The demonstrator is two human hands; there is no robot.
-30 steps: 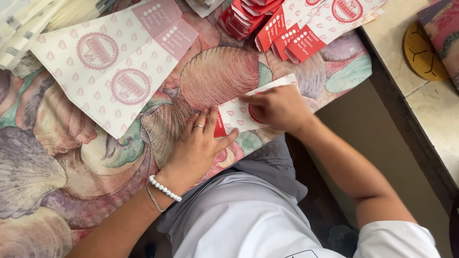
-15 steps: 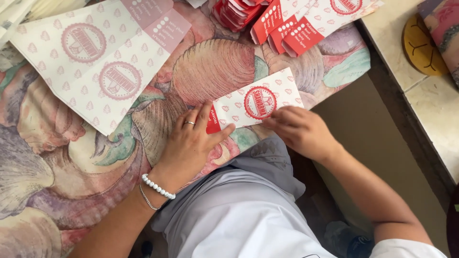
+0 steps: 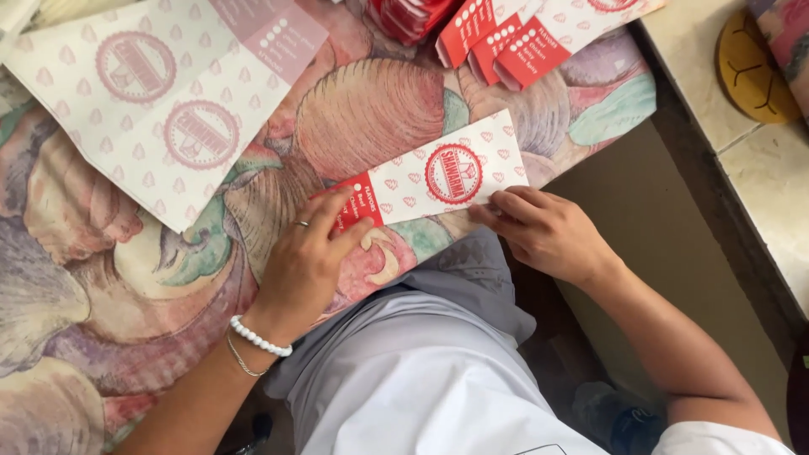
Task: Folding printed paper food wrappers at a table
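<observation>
Head view, from the left: a large flat sheet of patterned white paper (image 3: 160, 109) with round pink emblems lies well up and to the left of the left hand (image 3: 308, 261), on a tablecloth (image 3: 101, 278) printed with big shells. That hand, with a ring and a white bead bracelet (image 3: 259, 339) at the wrist, lies flat and spread, its fingertips pressing the red end of a folded paper sleeve (image 3: 438, 179); it pins the sleeve and grips nothing.

The sleeve, white with small red marks and a round red emblem, runs slantwise from the left hand's fingertips up to the right hand (image 3: 543, 232). A second ago the right hand covered the paper while working on it, and only a corner showed. Half a second ago the folded piece was uncovered, and it now lies fully flat and in plain sight. I judge the fold finished and being pressed down along its lower edge.

The right hand rests on the sleeve's lower right edge, fingers loosely curled and touching the paper, not closed round it. Up beyond it lies a pile of finished red-ended sleeves (image 3: 514, 42), fanned out. Farther right, across a gap, is a stone ledge (image 3: 758, 160) with a yellow round object (image 3: 750, 67).
</observation>
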